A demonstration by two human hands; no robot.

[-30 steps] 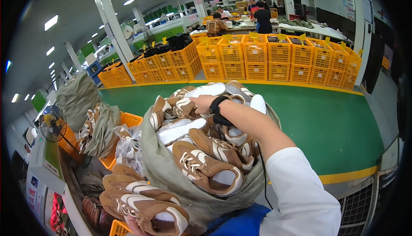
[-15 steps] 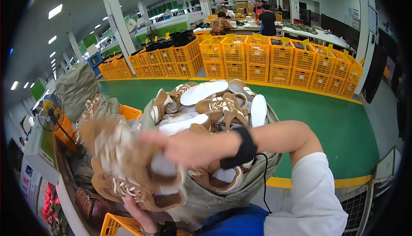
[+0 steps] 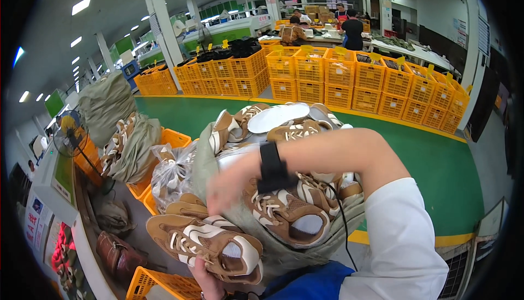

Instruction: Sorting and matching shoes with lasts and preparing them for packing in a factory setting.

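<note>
My left hand (image 3: 203, 271), low in the view, grips a brown and white sneaker (image 3: 210, 245) from below, its fingers mostly hidden. More brown sneakers lie against its far side, and I cannot tell whether that hand bears them too. My right hand (image 3: 234, 185) reaches across to the left just beyond them, smeared by motion, so its fingers do not show clearly. Under the right forearm, a large grey-green sack (image 3: 256, 240) is heaped with similar sneakers (image 3: 289, 215). A white-soled shoe (image 3: 278, 117) lies sole up on top of the pile.
A clear plastic bag (image 3: 172, 172) and orange crates (image 3: 174, 138) stand left of the sack. Farther left are a second sack (image 3: 136, 150) of sneakers and a fan (image 3: 68, 136). A brown bag (image 3: 120, 253) lies low left. Stacked yellow crates (image 3: 338, 71) line the green floor's far side.
The blurred sneaker at my right hand is no longer seen there. That hand has moved slightly right and nearer. The left hand still holds a sneaker, and the whole view has shifted.
</note>
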